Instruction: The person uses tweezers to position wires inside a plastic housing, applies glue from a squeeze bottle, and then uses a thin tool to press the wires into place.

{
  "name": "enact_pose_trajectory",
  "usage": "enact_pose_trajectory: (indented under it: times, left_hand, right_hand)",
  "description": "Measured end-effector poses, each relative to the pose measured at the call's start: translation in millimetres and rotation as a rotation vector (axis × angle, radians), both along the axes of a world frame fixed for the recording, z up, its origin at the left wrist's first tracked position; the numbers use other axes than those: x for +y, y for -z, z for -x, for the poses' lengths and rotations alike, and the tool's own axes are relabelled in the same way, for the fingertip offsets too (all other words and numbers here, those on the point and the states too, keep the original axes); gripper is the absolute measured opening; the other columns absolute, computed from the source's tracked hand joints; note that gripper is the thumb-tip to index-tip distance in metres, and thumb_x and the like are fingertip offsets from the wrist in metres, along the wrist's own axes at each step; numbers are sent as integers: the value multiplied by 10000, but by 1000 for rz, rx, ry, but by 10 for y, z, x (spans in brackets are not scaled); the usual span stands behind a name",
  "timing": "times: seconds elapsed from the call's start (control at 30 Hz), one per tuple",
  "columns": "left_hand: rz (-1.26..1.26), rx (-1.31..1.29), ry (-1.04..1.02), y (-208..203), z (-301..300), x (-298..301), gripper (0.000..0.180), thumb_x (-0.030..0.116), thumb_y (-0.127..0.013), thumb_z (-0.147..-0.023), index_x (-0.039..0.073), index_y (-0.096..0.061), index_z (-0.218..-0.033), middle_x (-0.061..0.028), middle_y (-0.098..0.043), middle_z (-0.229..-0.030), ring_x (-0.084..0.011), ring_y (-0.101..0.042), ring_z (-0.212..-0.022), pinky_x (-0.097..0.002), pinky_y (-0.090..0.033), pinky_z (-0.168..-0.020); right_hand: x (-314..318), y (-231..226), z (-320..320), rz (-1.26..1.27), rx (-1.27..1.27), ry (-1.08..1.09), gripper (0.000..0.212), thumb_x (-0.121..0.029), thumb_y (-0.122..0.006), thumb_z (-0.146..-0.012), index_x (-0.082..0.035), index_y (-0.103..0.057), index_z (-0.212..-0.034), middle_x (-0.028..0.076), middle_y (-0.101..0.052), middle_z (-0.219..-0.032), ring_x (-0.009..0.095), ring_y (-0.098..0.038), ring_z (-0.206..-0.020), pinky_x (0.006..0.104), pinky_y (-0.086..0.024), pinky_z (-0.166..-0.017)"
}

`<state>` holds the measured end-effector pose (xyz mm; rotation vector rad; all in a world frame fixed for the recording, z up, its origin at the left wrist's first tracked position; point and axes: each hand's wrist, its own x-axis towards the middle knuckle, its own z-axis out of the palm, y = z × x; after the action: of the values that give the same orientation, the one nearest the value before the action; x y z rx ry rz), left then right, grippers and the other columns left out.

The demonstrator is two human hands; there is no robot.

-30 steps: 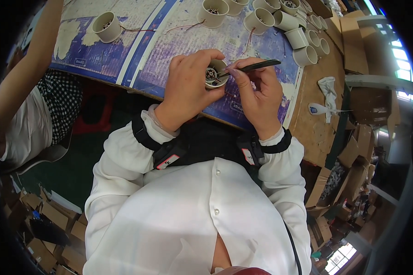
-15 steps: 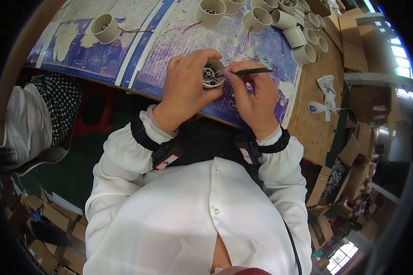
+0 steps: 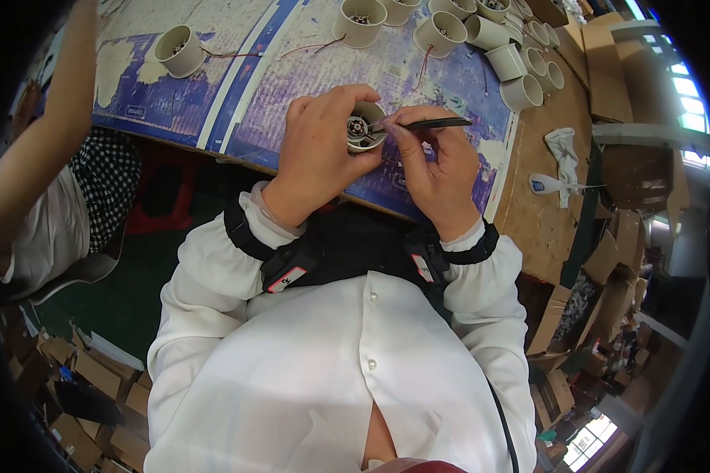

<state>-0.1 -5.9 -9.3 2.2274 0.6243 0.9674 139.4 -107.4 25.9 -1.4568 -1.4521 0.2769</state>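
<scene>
My left hand (image 3: 317,142) is wrapped round a cream cylindrical housing (image 3: 372,111), tilted so that its open end faces me. Inside the housing shows a round metal part (image 3: 358,127), like a small motor, with dark bits around it. Pinched in my right hand (image 3: 438,162) is a pair of black tweezers (image 3: 435,123). Its tip reaches into the housing beside the metal part; my fingertips partly hide the tip.
Similar cups with wires (image 3: 360,22) stand at the back and right; one cup (image 3: 178,51) is at the left. A white squeeze bottle (image 3: 544,184) and a cloth (image 3: 562,150) lie right. A co-worker's arm (image 3: 43,142) is at far left.
The co-worker's arm at the far left has swung into a new position over the table edge. My hands, the housing and the tweezers have hardly moved.
</scene>
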Motion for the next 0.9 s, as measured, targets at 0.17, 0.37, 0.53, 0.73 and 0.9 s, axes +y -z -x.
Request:
enact_pose_trajectory:
  times: [0.17,0.37,0.53,0.73,0.9]
  left_hand:
    - [-3,4,-7,2,-9,8,586,142,-827,-703,126,-571,-1230,-35,-695,-1035,-221,-660,-972,-369,-386,-929]
    - [1,-1,-2,-2,-3,5,587,137,-825,-702,127,-571,-1231,-37,-693,-1031,-221,-658,-967,-369,-384,-932]
    - [6,9,-2,-10,-6,6,586,134,-823,-701,128,-571,-1230,-38,-691,-1038,-224,-657,-972,-370,-383,-933]
    - [14,10,-5,-9,-7,3,588,129,-821,-697,127,-571,-1230,-36,-689,-1047,-225,-656,-975,-371,-384,-935]
    - [7,9,-8,-5,-9,5,587,128,-821,-697,127,-571,-1228,-34,-691,-1043,-224,-656,-974,-370,-384,-934]
  right_hand:
    - [-4,-7,6,35,-68,13,153,-3,-646,-967,-1,-579,-1104,107,-667,-1050,154,-670,-922,257,-534,-786]
    - [-17,71,-27,27,66,9,150,-3,-636,-974,-1,-571,-1110,100,-666,-1056,149,-663,-916,254,-531,-773]
    - [-2,64,-42,56,97,21,149,5,-628,-977,0,-562,-1111,96,-663,-1067,139,-655,-894,250,-532,-765]
    - [-2,27,-15,104,160,38,148,11,-620,-979,3,-556,-1112,100,-660,-1070,124,-645,-852,242,-535,-734]
    - [8,89,-34,62,186,27,153,9,-619,-981,7,-551,-1117,106,-659,-1064,134,-658,-871,248,-551,-739]
